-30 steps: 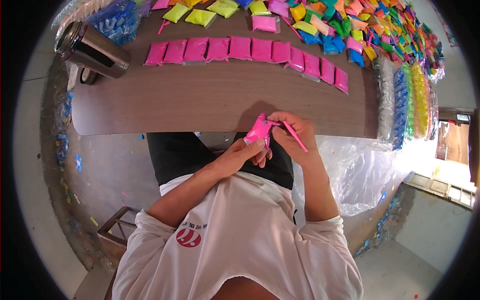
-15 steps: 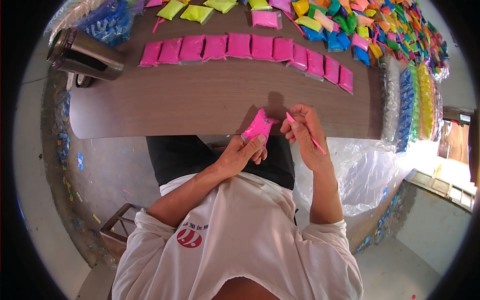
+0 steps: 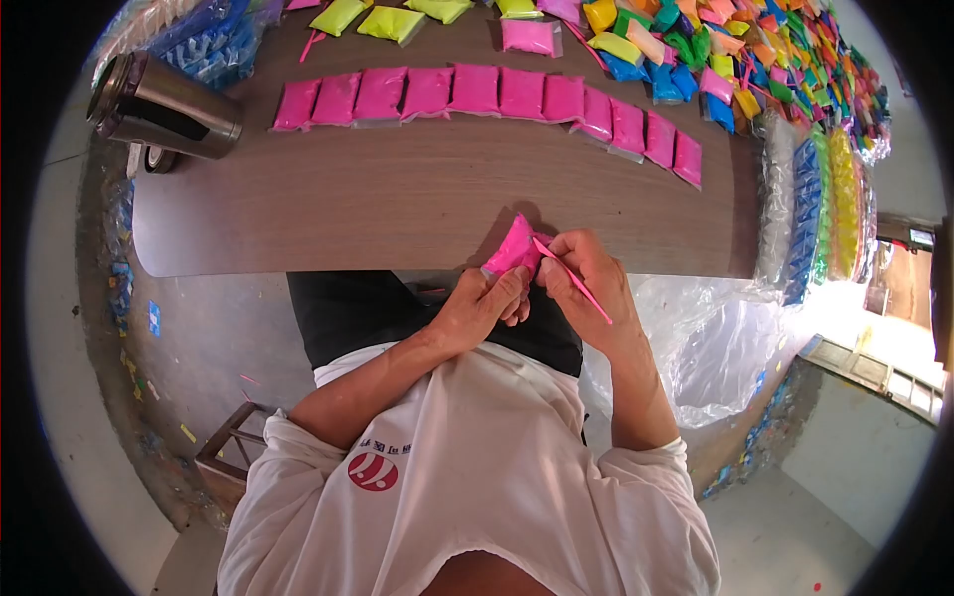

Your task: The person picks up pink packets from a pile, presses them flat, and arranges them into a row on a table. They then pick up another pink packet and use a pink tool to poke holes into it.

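My left hand [image 3: 484,303] grips a small bright pink packet [image 3: 514,245] from below, holding it up just over the near edge of the brown table [image 3: 397,199]. My right hand [image 3: 588,283] holds a thin pink stick [image 3: 574,281] between its fingers, and its fingertips touch the packet's right side. The stick's upper end points at the top of the packet. Both hands meet in front of my chest.
A row of several pink packets [image 3: 477,94] lies across the table's far half. Yellow packets [image 3: 393,22] and a multicoloured pile [image 3: 755,60] sit beyond it. A steel flask [image 3: 164,99] lies at the left; bagged strips [image 3: 825,199] hang at the right edge.
Half a second ago my right hand was apart from the packet with the stick raised; now it has come back left and touches the packet again.
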Action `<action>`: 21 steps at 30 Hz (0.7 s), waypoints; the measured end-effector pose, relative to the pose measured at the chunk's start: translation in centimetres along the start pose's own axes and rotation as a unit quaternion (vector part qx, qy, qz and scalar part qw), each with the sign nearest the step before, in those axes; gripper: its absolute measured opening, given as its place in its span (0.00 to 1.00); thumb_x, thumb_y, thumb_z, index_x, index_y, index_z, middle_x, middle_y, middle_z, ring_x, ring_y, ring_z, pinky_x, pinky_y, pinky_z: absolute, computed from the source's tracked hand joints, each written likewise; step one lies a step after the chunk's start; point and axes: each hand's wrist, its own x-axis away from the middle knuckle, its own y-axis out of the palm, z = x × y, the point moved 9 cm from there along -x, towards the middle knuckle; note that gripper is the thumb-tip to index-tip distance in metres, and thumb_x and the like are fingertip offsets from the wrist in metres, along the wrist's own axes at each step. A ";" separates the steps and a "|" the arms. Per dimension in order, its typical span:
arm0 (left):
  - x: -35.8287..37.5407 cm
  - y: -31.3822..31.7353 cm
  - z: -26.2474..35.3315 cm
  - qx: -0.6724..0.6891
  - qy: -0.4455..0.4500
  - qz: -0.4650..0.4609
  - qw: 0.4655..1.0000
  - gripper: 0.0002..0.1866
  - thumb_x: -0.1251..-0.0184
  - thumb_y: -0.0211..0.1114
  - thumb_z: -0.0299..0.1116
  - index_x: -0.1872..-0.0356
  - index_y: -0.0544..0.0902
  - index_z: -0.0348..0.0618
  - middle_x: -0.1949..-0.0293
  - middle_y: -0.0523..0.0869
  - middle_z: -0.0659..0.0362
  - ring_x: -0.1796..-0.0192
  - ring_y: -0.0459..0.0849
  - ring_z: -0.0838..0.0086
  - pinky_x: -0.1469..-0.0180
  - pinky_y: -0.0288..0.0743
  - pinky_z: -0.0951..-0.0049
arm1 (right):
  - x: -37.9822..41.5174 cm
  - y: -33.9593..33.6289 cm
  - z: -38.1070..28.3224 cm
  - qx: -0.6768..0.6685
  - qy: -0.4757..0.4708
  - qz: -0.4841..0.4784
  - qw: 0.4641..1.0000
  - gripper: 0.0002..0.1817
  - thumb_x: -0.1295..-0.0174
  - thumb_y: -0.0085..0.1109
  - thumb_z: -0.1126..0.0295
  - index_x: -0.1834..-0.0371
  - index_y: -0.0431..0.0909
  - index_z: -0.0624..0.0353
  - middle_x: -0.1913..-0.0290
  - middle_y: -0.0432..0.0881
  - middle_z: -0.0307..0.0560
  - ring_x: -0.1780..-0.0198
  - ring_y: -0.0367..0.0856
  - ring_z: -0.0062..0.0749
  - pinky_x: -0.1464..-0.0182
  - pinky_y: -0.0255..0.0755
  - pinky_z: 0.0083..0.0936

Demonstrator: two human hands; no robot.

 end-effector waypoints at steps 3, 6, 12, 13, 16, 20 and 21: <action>0.0 0.2 0.4 -0.009 0.005 0.003 1.000 0.28 0.16 0.52 0.49 0.75 0.77 0.38 0.79 0.75 0.63 0.72 0.78 0.78 0.70 0.71 0.75 | -0.1 -0.5 -1.2 0.093 -0.073 0.048 0.992 0.07 0.36 0.64 0.76 0.59 0.75 0.61 0.69 0.84 0.51 0.67 0.85 0.49 0.65 0.79 0.34; 0.0 0.0 0.2 -0.021 0.009 0.000 1.000 0.27 0.16 0.52 0.49 0.74 0.77 0.37 0.80 0.74 0.63 0.73 0.77 0.78 0.71 0.70 0.74 | 0.3 -0.4 -4.1 0.200 -0.216 0.117 0.948 0.06 0.42 0.66 0.77 0.66 0.77 0.58 0.70 0.82 0.48 0.67 0.83 0.47 0.66 0.77 0.37; -0.1 0.0 0.4 -0.032 0.008 0.009 0.999 0.29 0.16 0.52 0.50 0.78 0.73 0.39 0.81 0.72 0.63 0.74 0.76 0.77 0.71 0.70 0.73 | -0.7 -0.8 -4.2 0.300 -0.217 0.110 0.922 0.06 0.48 0.68 0.75 0.71 0.79 0.55 0.72 0.78 0.45 0.68 0.79 0.44 0.67 0.73 0.38; -0.1 0.0 0.3 -0.026 0.012 0.007 1.000 0.28 0.16 0.53 0.50 0.76 0.76 0.38 0.80 0.74 0.62 0.74 0.76 0.78 0.72 0.70 0.74 | -0.7 -1.4 -3.8 0.304 -0.202 0.121 0.923 0.06 0.48 0.68 0.75 0.71 0.79 0.55 0.72 0.78 0.45 0.68 0.79 0.45 0.67 0.73 0.38; 0.0 -0.1 0.4 -0.034 0.006 0.012 0.999 0.28 0.16 0.53 0.50 0.75 0.76 0.37 0.80 0.74 0.62 0.74 0.76 0.78 0.72 0.70 0.73 | -0.7 -1.8 -3.9 0.293 -0.199 0.129 0.926 0.06 0.49 0.68 0.75 0.72 0.78 0.54 0.72 0.77 0.45 0.67 0.79 0.45 0.67 0.73 0.40; 0.0 0.1 0.4 -0.037 0.016 0.003 0.999 0.27 0.16 0.52 0.50 0.74 0.75 0.38 0.80 0.73 0.63 0.75 0.76 0.77 0.72 0.70 0.73 | 0.5 -0.6 -4.0 0.256 -0.210 0.126 0.935 0.07 0.50 0.68 0.75 0.73 0.78 0.54 0.73 0.77 0.44 0.68 0.79 0.46 0.66 0.73 0.40; -0.1 0.2 0.5 -0.030 0.016 0.009 0.999 0.27 0.16 0.52 0.50 0.74 0.75 0.38 0.81 0.72 0.63 0.75 0.76 0.77 0.72 0.70 0.73 | 0.2 -0.8 -3.3 0.256 -0.195 0.135 0.937 0.07 0.51 0.68 0.75 0.73 0.78 0.53 0.73 0.77 0.44 0.68 0.79 0.46 0.66 0.73 0.40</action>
